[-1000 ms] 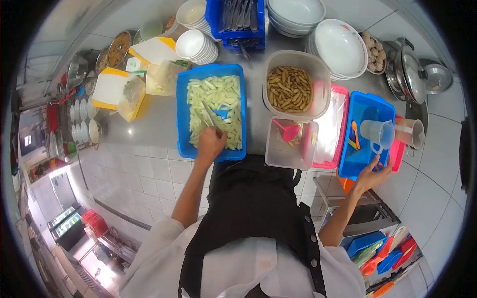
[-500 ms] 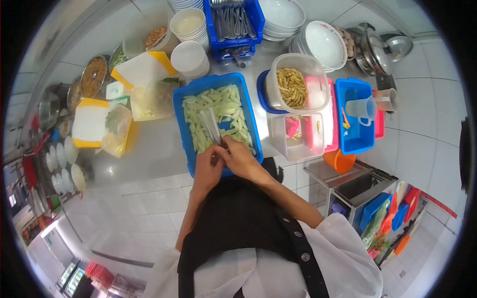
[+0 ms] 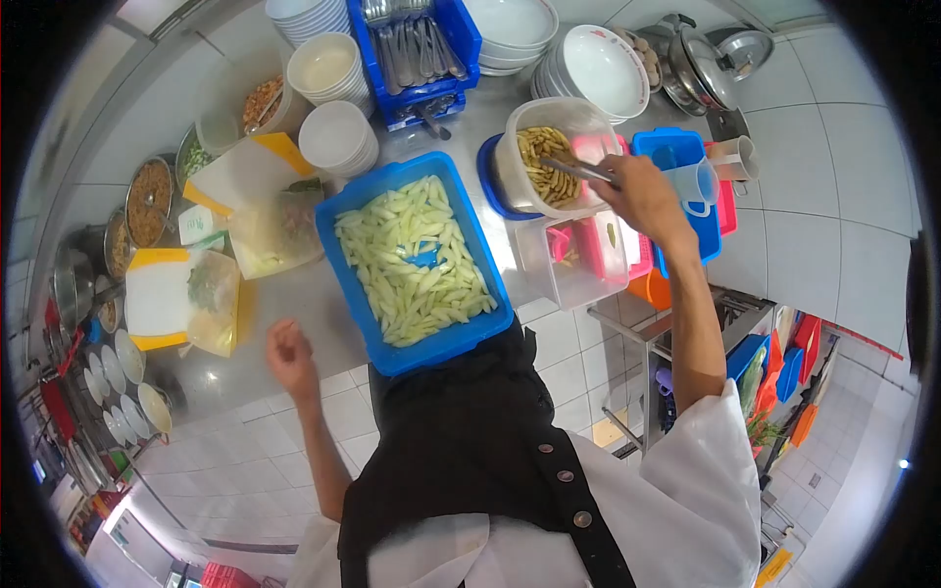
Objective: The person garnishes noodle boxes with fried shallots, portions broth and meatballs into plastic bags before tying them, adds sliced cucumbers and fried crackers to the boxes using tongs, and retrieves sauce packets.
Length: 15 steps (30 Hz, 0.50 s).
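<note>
My right hand [image 3: 647,196] grips a pair of metal tongs [image 3: 593,171]. Their tips reach into a clear plastic tub [image 3: 517,167] among brownish-yellow cut pieces [image 3: 545,147]. My left hand [image 3: 292,358] hangs at the front edge of the steel counter, left of the blue tray, its fingers curled in with nothing visible in them. The blue tray [image 3: 377,359] holds many pale green cut vegetable pieces [image 3: 412,294], with a small patch of its bottom showing.
Paper-wrapped food packets [image 3: 162,294] lie to the left. White bowls [image 3: 600,73], plastic cups [image 3: 338,135] and a blue cutlery bin [image 3: 463,39] stand behind. A lower clear box [image 3: 569,279] and a blue basket [image 3: 642,145] with a measuring jug [image 3: 698,184] sit to the right.
Both hands were together over the blue tray around a long shiny thing. My right hand has moved right to the tub with the tongs; my left hand has moved away left.
</note>
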Each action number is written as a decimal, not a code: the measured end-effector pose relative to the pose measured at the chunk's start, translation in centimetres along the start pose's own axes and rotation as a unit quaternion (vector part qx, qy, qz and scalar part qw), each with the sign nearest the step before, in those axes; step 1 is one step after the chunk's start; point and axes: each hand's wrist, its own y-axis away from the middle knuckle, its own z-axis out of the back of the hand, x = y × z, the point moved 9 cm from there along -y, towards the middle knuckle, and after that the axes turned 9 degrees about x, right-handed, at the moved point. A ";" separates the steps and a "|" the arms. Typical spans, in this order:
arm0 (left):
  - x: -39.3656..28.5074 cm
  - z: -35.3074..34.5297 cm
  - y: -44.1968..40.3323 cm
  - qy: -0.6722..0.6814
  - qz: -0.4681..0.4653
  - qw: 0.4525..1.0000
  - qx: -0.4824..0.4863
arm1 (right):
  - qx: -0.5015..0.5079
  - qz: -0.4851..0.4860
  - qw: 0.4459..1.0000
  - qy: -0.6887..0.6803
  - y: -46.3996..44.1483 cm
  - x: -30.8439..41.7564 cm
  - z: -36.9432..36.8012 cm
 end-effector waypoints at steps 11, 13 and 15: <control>14.4 9.9 13.4 -0.035 0.199 0.961 -0.189 | -0.063 0.035 0.996 -0.060 -3.8 -0.4 -1.3; 16.3 10.0 15.7 -0.043 0.209 0.958 -0.191 | -0.015 0.010 0.982 -0.188 -3.0 -2.3 -1.1; 17.5 9.4 17.5 -0.099 0.237 0.946 -0.198 | 0.002 -0.003 0.978 -0.210 -2.3 -3.2 -0.6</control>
